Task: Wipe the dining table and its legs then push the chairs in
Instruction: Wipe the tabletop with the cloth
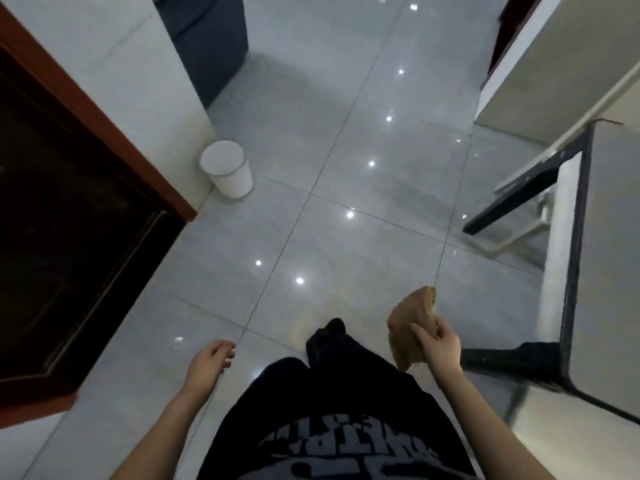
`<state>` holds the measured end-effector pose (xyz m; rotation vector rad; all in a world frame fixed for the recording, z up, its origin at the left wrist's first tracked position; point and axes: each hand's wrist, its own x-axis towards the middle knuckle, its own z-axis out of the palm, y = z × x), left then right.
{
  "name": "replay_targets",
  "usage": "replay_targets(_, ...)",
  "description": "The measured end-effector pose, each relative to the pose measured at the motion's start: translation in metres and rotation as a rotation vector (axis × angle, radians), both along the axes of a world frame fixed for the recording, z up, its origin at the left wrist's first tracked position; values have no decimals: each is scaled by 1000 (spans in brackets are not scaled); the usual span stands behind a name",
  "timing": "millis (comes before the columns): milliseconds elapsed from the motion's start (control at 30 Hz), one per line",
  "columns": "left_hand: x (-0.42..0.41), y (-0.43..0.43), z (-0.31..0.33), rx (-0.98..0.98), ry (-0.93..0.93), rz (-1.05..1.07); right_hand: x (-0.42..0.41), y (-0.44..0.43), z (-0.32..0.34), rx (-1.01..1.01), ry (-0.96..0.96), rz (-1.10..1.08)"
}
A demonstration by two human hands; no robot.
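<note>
My right hand (439, 344) is closed on a brown cloth (410, 329), with the fingers pinching its lower right edge; the rest of the cloth stands up and to the left of the hand, above the floor (346, 168). My left hand (209, 358) holds nothing: the fingers are loosely curled, palm turned inward, hanging over the tiles. Between both forearms is my black shirt (339, 427), which carries large grey block lettering; the letters are upside down from this view and partly cut off, so I cannot read the wording. One dark shoe tip (332, 332) projects ahead of the shirt. The dining table (609, 271) occupies the right edge of the view, just beside my right hand but not touching it. It has a pale grey top with a black rim, and black legs (509, 199) angle down to the floor beneath it. Pale bars of what may be a chair frame (519, 237) show under the table; the detail is too blurred to confirm. The floor is glossy grey tile with spot-light reflections. A white waste bin (227, 168) stands upright against the left wall, well apart from the table. A dark door with a red-brown frame (69, 202) fills the left side.
</note>
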<state>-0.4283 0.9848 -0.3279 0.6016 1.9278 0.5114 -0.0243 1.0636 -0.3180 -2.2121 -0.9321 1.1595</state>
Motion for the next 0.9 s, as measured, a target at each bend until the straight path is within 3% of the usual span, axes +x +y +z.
replay_targets(400,104,301,13,66,-56,-527,55,75,4,-88,-9,-394)
replay_targets(700,163,516,-9,5,-20,-783,94,218,11,9,-3,-707)
replay_targets(900,257,666,9,40,-13,-1047,133,291,43,163,69,-914)
